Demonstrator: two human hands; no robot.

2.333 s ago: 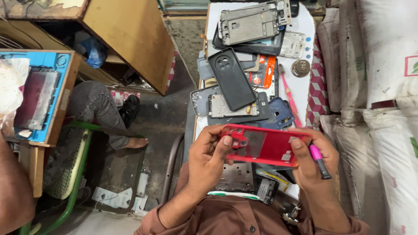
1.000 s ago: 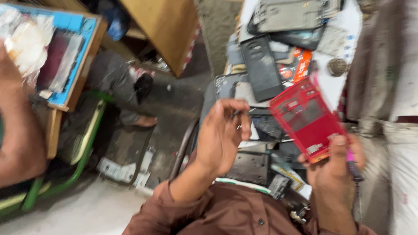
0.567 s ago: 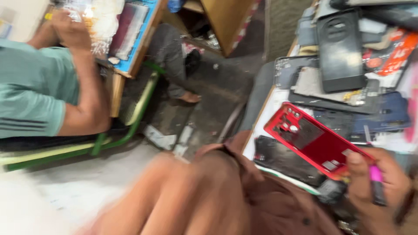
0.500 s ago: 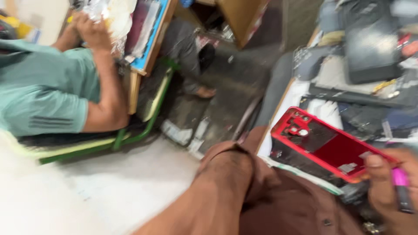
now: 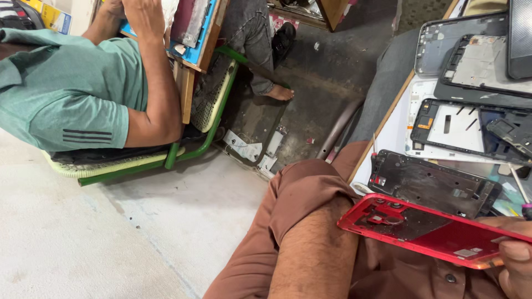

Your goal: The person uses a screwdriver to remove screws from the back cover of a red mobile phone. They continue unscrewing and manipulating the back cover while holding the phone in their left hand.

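Pale concrete floor (image 5: 111, 243) fills the lower left, stained darker toward the middle where scraps of paper (image 5: 249, 150) lie. Along the right runs the desk (image 5: 394, 130), only its left edge and a strip of white top in view — the rest runs off the frame.

The right hand (image 5: 516, 260) shows only at the bottom right corner: a thumb and part of the palm, cut by the frame. It pinches the near end of a red phone back cover (image 5: 432, 230), thumb on top, the fingers beneath hidden. The cover juts leftward, held in the air over the person's lap just off the desk's left edge, inner side up, its round camera opening at the far left end. A pink-tipped tool (image 5: 526, 210) peeks in beside the hand; whether the hand grips it cannot be told.

The left hand itself is out of view. Only its forearm (image 5: 316, 254) and rolled brown sleeve (image 5: 302, 194) rise from the bottom edge, so its grip cannot be judged.

On the desk near its left edge lies a black phone frame (image 5: 432, 182), just beyond the red cover. Farther in lie a white-backed frame (image 5: 454, 130) and a grey frame (image 5: 471, 61), both cut off at the right.

At upper left another person in a green shirt (image 5: 66, 94) sits on a green-framed chair (image 5: 188, 149) — head out of frame, hands raised at a small blue-edged table (image 5: 202, 36).
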